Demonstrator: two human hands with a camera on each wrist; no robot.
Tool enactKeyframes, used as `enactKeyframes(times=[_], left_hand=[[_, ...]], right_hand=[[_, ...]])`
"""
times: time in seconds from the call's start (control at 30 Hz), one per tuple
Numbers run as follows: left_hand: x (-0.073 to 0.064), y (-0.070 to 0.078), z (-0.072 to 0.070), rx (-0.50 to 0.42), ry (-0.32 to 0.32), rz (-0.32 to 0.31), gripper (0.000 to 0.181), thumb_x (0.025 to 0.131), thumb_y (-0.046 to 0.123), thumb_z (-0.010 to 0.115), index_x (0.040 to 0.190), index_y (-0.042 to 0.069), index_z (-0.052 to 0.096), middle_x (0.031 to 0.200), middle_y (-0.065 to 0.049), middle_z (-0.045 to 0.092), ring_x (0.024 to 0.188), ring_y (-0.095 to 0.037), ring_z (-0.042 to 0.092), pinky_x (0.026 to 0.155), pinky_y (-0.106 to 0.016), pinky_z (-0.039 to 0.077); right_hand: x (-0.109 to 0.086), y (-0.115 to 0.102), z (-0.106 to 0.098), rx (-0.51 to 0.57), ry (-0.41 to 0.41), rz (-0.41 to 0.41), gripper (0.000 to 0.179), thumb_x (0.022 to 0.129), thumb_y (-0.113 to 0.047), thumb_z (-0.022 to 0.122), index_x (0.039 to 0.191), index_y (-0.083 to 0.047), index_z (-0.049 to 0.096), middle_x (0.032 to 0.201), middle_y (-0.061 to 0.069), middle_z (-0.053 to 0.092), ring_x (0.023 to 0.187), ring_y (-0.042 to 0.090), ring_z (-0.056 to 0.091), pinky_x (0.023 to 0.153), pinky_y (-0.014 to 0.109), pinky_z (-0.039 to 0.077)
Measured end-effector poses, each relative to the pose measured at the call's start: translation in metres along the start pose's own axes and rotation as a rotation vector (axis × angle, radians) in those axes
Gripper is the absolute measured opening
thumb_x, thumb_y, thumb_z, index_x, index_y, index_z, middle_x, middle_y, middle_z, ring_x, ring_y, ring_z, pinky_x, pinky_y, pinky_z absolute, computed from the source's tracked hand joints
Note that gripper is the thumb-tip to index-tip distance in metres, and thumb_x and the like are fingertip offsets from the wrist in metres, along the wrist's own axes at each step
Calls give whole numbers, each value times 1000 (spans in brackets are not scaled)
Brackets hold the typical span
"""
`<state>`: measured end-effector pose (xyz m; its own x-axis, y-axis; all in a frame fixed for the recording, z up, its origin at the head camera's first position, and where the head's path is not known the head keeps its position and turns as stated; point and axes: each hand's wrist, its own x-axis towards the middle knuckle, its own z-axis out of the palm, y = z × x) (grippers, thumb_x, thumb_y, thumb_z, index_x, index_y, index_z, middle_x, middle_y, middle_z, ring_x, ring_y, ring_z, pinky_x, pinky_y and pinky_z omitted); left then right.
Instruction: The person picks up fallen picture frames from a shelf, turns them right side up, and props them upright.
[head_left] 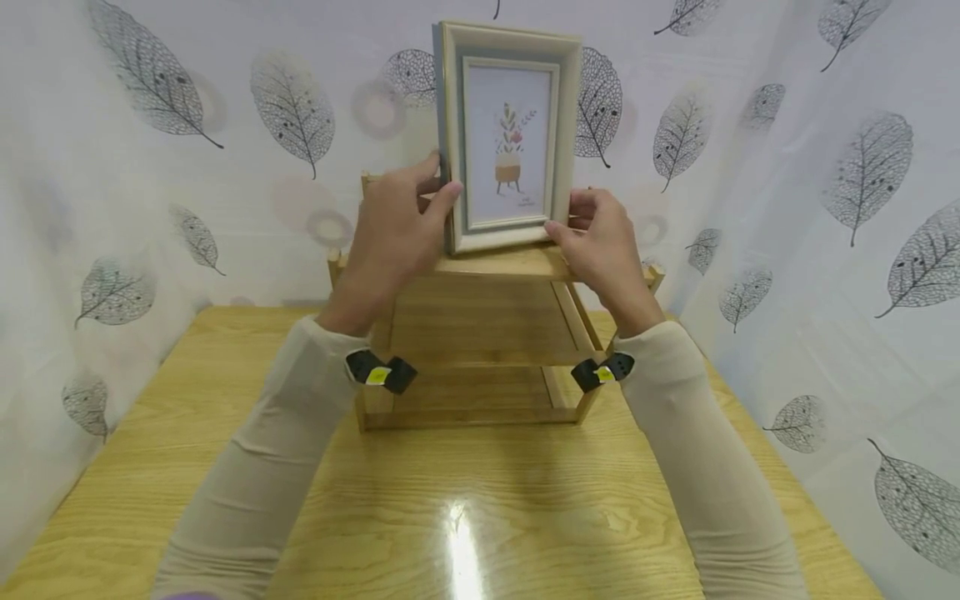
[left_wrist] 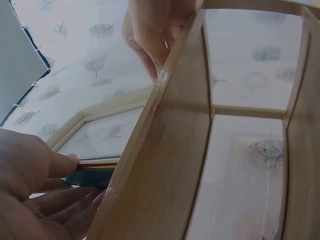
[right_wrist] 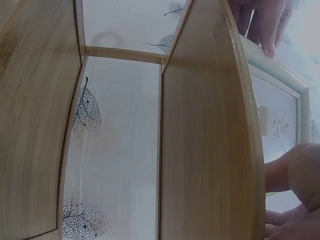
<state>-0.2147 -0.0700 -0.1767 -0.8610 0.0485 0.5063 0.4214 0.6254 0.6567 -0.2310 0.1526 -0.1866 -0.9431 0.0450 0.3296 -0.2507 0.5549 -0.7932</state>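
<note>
A cream picture frame [head_left: 512, 237] with a potted-plant print stands nearly upright, tilted slightly, on the top shelf of a wooden rack [head_left: 480, 358]. My left hand [head_left: 401, 225] grips its left side, thumb on the front edge and fingers behind. At the lower right corner my right hand [head_left: 600, 237] pinches the frame the same way. In the left wrist view the left thumb [left_wrist: 62, 164] lies on the frame's edge, with the dark side of the frame above the fingers. The right wrist view has the rack's shelf hiding part of the frame.
The rack has lower shelves and stands on a glossy wooden table [head_left: 420, 500]. Behind and to the sides hangs a white curtain [head_left: 247, 217] printed with leaves. Black bands [head_left: 382, 372] with yellow marks are strapped at both wrists.
</note>
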Motion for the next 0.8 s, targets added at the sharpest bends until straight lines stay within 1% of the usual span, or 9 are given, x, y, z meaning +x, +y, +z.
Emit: enactKeyframes(times=[0.07, 0.17, 0.27, 0.37, 0.43, 0.5, 0.57, 0.63, 0.8], left_hand=[[0, -1, -1, -13, 20, -6, 48, 96, 35, 53, 139, 17, 46, 125, 1, 61, 100, -9, 65, 82, -19, 52], [0, -2, -3, -48, 40, -13, 44, 95, 35, 56, 136, 19, 50, 124, 4, 61, 98, -9, 66, 80, -20, 53], [-1, -2, -3, -52, 51, -15, 43, 95, 36, 55, 135, 20, 50, 124, 4, 62, 97, -9, 66, 77, -20, 54], [-4, -2, -4, -18, 42, -5, 46, 95, 36, 54, 138, 18, 47, 123, 2, 62, 95, -10, 67, 75, -21, 55], [-6, -2, -4, 1, 13, 5, 50, 96, 34, 53, 141, 16, 42, 125, 0, 60, 97, -10, 67, 72, -22, 55], [-9, -2, -4, -3, -12, 16, 52, 96, 30, 53, 143, 14, 37, 127, -3, 58, 97, -12, 67, 67, -22, 56], [-10, -2, -4, -6, -29, 21, 53, 96, 26, 52, 144, 13, 35, 130, -5, 56, 99, -13, 66, 65, -20, 55], [-9, -2, -4, -6, -36, 15, 52, 96, 23, 52, 145, 14, 34, 132, -5, 54, 101, -14, 65, 66, -19, 55], [-7, -3, -3, 12, -41, 6, 51, 97, 22, 53, 144, 16, 36, 133, -4, 52, 105, -12, 63, 80, -20, 53]], right_hand=[[-1, 0, 0, 8, 6, 6, 45, 88, -11, 66, 127, 0, 45, 122, 14, 57, 112, 20, 57, 91, 22, 48], [-2, 0, 0, 19, 8, 9, 46, 86, -7, 67, 125, 0, 44, 121, 15, 58, 111, 20, 57, 91, 23, 48], [-3, -1, 0, 24, 3, 7, 47, 85, -3, 67, 125, 0, 42, 121, 15, 57, 111, 21, 57, 92, 23, 48], [-5, -1, -1, 31, 3, -11, 47, 85, -2, 67, 123, 1, 42, 120, 15, 58, 109, 21, 57, 91, 24, 48], [-6, -1, -1, 38, 3, -25, 47, 84, -1, 68, 122, 1, 42, 119, 16, 58, 108, 21, 57, 91, 25, 49], [-7, -1, -2, 47, 5, -38, 47, 83, -1, 68, 122, 2, 42, 118, 16, 59, 106, 21, 58, 91, 26, 49], [-8, -1, -3, 45, 7, -45, 47, 83, -3, 69, 122, 2, 42, 117, 16, 59, 105, 22, 58, 90, 27, 49], [-9, -1, -3, 40, 7, -46, 48, 83, -5, 70, 122, 2, 42, 117, 16, 60, 103, 22, 58, 90, 28, 49], [-11, 0, -5, 40, 3, -48, 48, 84, -7, 70, 122, 2, 42, 116, 15, 59, 102, 23, 58, 89, 29, 49]])
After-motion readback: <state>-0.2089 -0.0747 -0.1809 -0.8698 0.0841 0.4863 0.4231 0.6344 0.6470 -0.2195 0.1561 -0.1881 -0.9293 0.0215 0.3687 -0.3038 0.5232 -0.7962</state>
